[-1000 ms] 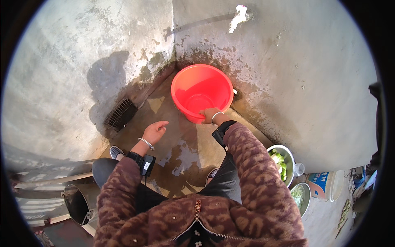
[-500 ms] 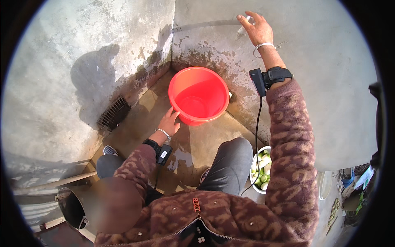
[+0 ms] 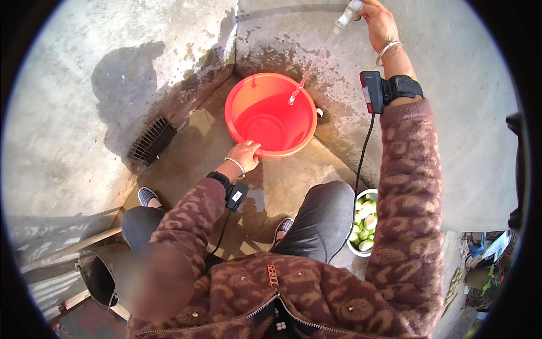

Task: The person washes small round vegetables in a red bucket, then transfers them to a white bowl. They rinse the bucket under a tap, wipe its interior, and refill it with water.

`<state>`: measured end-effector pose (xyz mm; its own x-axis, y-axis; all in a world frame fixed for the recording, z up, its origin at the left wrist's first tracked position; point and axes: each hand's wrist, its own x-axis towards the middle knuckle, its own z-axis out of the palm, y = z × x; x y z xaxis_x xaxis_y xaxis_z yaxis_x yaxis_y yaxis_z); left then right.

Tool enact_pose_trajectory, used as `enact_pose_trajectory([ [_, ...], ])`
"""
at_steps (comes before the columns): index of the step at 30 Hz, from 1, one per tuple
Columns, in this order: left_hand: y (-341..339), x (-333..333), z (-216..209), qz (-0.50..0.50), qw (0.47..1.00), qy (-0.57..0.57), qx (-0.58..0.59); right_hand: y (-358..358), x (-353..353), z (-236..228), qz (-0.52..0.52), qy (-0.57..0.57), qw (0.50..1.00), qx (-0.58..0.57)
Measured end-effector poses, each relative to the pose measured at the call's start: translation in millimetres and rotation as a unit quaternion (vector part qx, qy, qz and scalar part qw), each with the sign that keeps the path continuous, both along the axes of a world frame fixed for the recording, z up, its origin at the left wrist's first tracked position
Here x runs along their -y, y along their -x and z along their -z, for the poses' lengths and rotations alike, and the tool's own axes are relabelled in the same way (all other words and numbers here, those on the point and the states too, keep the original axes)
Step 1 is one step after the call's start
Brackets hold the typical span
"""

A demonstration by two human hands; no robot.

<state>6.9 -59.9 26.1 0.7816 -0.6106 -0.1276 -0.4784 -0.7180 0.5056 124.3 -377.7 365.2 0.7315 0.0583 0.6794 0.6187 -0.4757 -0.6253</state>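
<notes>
A red plastic basin (image 3: 270, 114) sits on the wet concrete floor in the corner of two walls. My left hand (image 3: 244, 156) grips its near rim. My right hand (image 3: 377, 24) reaches up to a white tap (image 3: 346, 15) on the wall and holds its top. A thin stream of water (image 3: 296, 93) falls from the tap into the basin. Both wrists carry a bangle and a black strapped device with a cable.
A dark floor drain grate (image 3: 150, 141) lies left of the basin. A metal bowl of cut green vegetables (image 3: 363, 222) stands by my right knee. A dark metal pot (image 3: 99, 274) sits at the lower left. More containers lie at the far right edge.
My right hand has risen from the basin's rim to the tap and water now runs. My left hand has moved onto the basin's near rim.
</notes>
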Motion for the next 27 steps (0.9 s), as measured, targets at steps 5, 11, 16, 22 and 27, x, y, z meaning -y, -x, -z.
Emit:
enact_pose_trajectory([
  [5, 11.9, -11.0, 5.7, 0.010, 0.997, 0.061, 0.053, -14.1, 11.5, 1.7, -0.056, -0.003, 0.997, 0.054],
  [11, 25.5, -19.1, 10.2, 0.004, 0.997, 0.058, 0.049, -22.9, 22.1, 5.4, -0.048, -0.021, 0.998, 0.034],
  [16, 30.4, -23.9, 16.2, 0.024, 0.996, 0.064, 0.065, -21.4, 9.5, 4.2, -0.023, -0.050, 0.998, 0.008],
  [22, 32.9, -27.1, 12.1, 0.010, 1.000, 0.009, 0.003, 0.1, -20.7, 7.4, 0.112, -0.232, 0.964, -0.063],
  [27, 33.2, -29.4, -7.8, -0.041, 0.998, 0.006, -0.053, 42.9, -34.1, 66.6, 0.162, -0.357, 0.917, -0.074],
])
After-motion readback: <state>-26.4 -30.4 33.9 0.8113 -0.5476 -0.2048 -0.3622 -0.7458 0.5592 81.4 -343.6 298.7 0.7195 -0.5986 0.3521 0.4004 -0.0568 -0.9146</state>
